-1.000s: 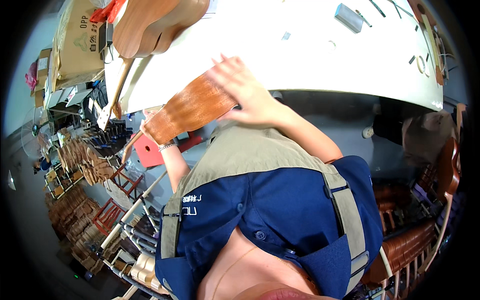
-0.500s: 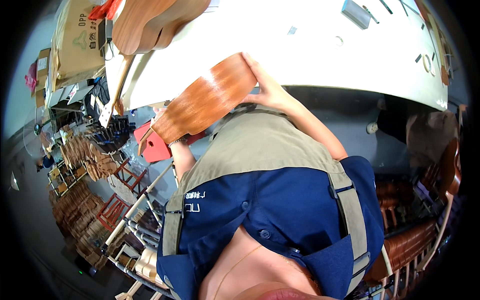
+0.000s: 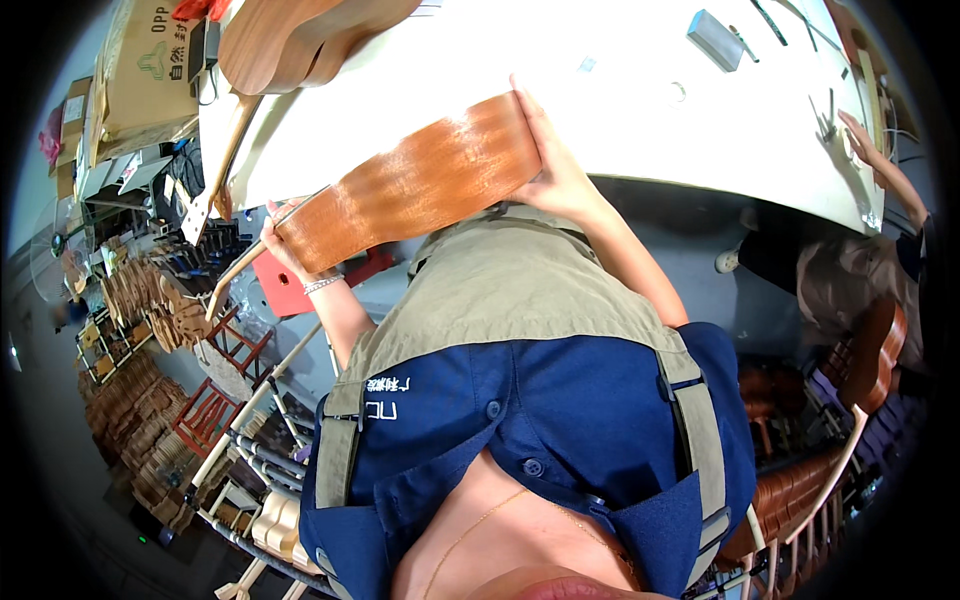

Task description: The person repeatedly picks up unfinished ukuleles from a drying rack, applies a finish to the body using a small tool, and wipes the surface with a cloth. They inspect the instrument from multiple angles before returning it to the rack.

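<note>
I hold a small reddish-brown wooden instrument body [image 3: 420, 185] flat in front of my chest, at the near edge of the white worktable [image 3: 640, 110]. My left hand [image 3: 285, 245] grips its left end, where the pale neck [image 3: 240, 270] slants down to the left. My right hand [image 3: 555, 165] clasps its right end, fingers spread along the edge. My blue shirt and olive apron fill the lower picture.
Another brown instrument body [image 3: 300, 40] lies at the table's far left by cardboard boxes [image 3: 140, 70]. A grey block [image 3: 715, 38] and small tools lie on the table. Another person's hand [image 3: 865, 135] reaches in at right. Racks of wooden parts [image 3: 140, 400] stand at left, a red stool [image 3: 290, 295] below.
Both hands have lifted the instrument body up and to the right, from beside my left side onto the level of the table edge.
</note>
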`<state>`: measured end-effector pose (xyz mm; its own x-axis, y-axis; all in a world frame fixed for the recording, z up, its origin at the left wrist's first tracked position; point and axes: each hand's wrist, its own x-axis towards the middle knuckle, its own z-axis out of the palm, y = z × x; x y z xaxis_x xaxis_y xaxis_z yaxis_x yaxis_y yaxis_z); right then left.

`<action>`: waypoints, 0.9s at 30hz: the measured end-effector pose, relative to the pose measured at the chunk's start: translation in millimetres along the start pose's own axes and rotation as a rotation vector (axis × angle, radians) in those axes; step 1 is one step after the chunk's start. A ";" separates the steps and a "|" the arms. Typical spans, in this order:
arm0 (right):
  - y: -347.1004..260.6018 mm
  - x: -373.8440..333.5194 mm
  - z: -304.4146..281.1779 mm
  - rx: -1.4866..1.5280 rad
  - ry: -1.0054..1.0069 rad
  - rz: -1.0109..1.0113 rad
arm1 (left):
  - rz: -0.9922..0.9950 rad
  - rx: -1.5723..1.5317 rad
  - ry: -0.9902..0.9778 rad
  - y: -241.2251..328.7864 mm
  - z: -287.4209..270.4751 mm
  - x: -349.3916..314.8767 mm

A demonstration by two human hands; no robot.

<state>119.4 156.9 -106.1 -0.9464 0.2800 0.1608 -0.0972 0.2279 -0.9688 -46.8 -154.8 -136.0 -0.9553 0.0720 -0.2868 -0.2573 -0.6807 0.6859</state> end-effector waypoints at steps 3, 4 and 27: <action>-2.2 -0.6 -4.1 -0.040 0.018 -0.021 | 0.053 0.180 -0.012 9.3 11.4 -1.9; -2.8 -1.0 -5.1 -0.053 0.025 -0.026 | 0.079 0.218 0.034 9.5 28.4 -11.0; -48.6 5.6 -37.3 -0.615 0.155 -0.082 | 0.416 0.433 -0.228 13.1 158.3 -54.6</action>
<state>130.3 182.2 -51.1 -0.8834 0.3600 0.3001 0.0703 0.7348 -0.6746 -21.1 -52.2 -5.5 -0.9827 0.0509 0.1782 0.1515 -0.3324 0.9309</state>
